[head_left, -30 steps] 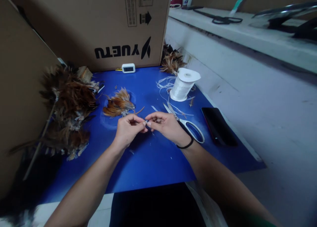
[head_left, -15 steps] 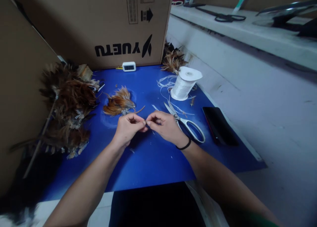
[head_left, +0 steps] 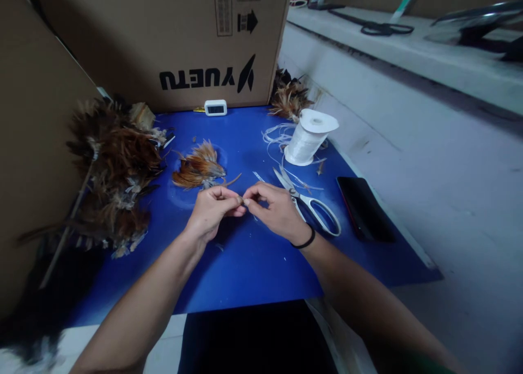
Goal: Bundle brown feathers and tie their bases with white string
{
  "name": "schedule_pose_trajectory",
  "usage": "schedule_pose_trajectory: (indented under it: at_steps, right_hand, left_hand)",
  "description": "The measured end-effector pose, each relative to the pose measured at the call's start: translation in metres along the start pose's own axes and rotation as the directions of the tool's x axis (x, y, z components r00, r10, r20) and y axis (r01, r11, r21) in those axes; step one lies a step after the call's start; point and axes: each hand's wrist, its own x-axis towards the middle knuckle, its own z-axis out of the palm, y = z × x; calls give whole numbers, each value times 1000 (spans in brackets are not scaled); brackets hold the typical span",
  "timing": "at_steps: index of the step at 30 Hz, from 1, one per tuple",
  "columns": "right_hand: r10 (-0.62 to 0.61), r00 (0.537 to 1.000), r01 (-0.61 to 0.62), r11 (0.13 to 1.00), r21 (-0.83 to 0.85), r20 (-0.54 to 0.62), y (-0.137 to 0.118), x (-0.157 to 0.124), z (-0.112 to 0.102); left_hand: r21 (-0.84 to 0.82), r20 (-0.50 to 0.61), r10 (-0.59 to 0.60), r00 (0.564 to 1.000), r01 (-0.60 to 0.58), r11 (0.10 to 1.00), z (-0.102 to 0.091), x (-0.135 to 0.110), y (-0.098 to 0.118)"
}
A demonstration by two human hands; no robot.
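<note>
My left hand (head_left: pixel 212 213) and my right hand (head_left: pixel 274 210) meet fingertip to fingertip over the blue mat (head_left: pixel 245 259), both pinched on something tiny that I cannot make out. A small fan of brown feathers (head_left: pixel 198 169) lies just beyond my left hand. White-handled scissors (head_left: pixel 310 202) lie right beside my right hand. A spool of white cord (head_left: pixel 309 137) stands behind them, with loose cord trailing on the mat. A black band sits on my right wrist.
A big heap of brown feathers (head_left: pixel 112 172) fills the mat's left side; more feathers (head_left: pixel 289 97) lie at the back. A cardboard box (head_left: pixel 171 36) with a small white clock (head_left: pixel 215 108) stands behind. A black phone (head_left: pixel 363 208) lies at the right; cardboard walls the left.
Both hands stay together at the same spot, fingers working slightly. The view has shifted a little; nothing on the mat has moved.
</note>
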Motion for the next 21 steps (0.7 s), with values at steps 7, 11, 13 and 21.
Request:
schedule_pose_trajectory:
  at_steps: [7, 11, 13, 21]
  right_hand:
    - [-63, 998, 63, 998, -23, 14, 1, 0, -4]
    - [-72, 997, 72, 997, 14, 29, 1, -1, -4]
    - [-35, 999, 34, 997, 70, 17, 2, -1, -3]
    - [336, 936, -336, 774, 536, 103, 5, 1, 5]
  left_hand:
    - [-59, 48, -56, 997, 59, 997, -4, 3, -2]
    - [-69, 48, -43, 998, 47, 997, -4, 4, -3]
    - [-64, 41, -17, 999, 19, 998, -4, 4, -3]
    - [-35, 32, 90, 995, -89, 995, -4, 1, 0]
